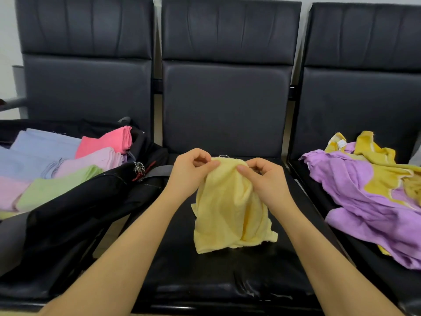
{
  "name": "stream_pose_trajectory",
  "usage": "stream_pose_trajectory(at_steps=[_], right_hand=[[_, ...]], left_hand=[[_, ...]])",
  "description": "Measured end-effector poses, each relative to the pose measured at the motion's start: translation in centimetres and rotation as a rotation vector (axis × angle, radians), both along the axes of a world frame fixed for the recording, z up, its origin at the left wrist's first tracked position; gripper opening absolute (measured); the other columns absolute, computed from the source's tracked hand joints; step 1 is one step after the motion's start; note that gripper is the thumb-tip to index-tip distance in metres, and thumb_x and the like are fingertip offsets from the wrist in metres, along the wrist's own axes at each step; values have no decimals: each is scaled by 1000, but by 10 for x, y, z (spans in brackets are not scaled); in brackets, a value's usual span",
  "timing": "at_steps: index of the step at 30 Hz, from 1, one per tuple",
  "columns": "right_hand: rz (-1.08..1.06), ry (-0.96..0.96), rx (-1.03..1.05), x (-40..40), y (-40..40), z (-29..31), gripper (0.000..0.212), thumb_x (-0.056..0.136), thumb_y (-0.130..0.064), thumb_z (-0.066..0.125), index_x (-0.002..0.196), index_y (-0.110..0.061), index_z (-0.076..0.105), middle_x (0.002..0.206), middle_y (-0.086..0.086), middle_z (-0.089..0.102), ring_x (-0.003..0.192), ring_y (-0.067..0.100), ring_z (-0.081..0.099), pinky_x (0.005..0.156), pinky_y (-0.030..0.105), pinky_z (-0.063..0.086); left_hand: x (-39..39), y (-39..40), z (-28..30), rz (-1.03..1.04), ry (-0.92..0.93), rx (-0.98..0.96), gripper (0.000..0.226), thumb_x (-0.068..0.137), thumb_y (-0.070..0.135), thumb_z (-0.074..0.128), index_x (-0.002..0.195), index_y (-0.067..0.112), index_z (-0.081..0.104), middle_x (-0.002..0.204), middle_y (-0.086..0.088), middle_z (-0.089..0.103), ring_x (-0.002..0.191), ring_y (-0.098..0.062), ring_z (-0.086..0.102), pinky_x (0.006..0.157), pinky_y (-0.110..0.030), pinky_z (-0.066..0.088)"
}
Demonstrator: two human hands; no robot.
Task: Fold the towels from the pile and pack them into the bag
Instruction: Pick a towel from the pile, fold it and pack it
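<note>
A pale yellow towel [230, 213] hangs crumpled over the middle black seat [227, 270], its lower edge resting on the cushion. My left hand [191, 172] pinches its top edge on the left, and my right hand [264, 176] pinches the top edge on the right, the two hands close together. On the left seat lies an open black bag [75, 210] holding several folded towels in blue, pink, light pink and green [57, 185]. On the right seat lies the pile [373, 197]: crumpled purple and mustard-yellow towels.
Three black padded chairs stand side by side with tall backrests [227, 99]. A strap and metal key ring [139, 168] of the bag lie at the gap between left and middle seats. A pale floor shows between the seats.
</note>
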State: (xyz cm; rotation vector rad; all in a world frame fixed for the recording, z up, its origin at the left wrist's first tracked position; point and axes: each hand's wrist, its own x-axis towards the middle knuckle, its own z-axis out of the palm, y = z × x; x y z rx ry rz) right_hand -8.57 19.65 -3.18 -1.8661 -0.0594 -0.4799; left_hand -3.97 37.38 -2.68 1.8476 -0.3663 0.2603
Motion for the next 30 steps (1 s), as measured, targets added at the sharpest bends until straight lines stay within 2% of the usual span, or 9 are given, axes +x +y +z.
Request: stream_pose_trajectory(at_steps=[2,8,11,14,17,21,25,27,30], right_hand=[[7,6,-19,-2,0,1,5,87,-24,68,82,-24,69,83,-4,69,83,14,65,79,31,55],[-6,10,-64,-6,-4,5,6,87,-23,68,84,-28,68,85,-7,69,85,9,64,81,28,54],[0,17,-72,-10,-2,5,6,86,-23,69,83,-28,68,84,-8,69,84,9,64,79,27,53],[-4,2,-46,-16,0,8,8,87,-22,68,83,-28,70,82,-9,70,83,5,65,77,23,52],[-18,-58,107,-24,-2,14,9,89,-19,66,91,-25,72,86,-7,72,84,5,67,74,19,52],[-24,-103,173,-29,-9,26,29,89,-3,62,104,-27,69,97,-2,71,91,8,67,76,17,54],[-89,-129,219,-28,-11,45,41,87,3,62,121,-19,63,110,0,67,99,9,64,83,18,53],[-131,-161,220,-27,-12,60,44,86,3,63,126,-16,60,114,-1,65,102,10,62,87,23,52],[-224,-244,189,-27,-14,85,39,88,1,62,123,-15,63,110,-3,65,99,8,62,86,21,51]], left_hand=[[1,-1,-1,49,-78,46,7,85,22,70,82,22,64,92,3,60,81,-11,58,74,-22,48],[-4,-3,5,2,-39,-46,10,90,22,63,90,12,63,81,-10,69,76,-19,64,71,-21,49],[-9,-3,9,11,-65,-62,7,91,20,63,92,15,60,75,-9,68,61,-6,57,62,-14,46],[-13,0,15,-15,-58,-148,10,90,16,63,98,18,58,74,-12,70,71,-20,64,71,-13,49],[-19,6,24,-35,-36,-229,10,90,11,62,93,20,65,80,-15,71,80,-24,67,76,-27,55],[-23,16,34,-17,-42,-287,19,91,5,59,89,21,70,79,-5,70,73,-5,65,63,-16,51],[-18,31,51,46,-61,-348,24,93,3,55,92,21,71,84,-3,70,74,-7,65,63,-17,52],[-13,37,61,86,-60,-378,25,93,4,55,94,24,71,89,-2,70,80,-11,67,68,-19,54],[-7,42,83,99,-46,-401,22,91,6,59,98,23,71,99,-2,71,95,-16,67,85,-29,54]])
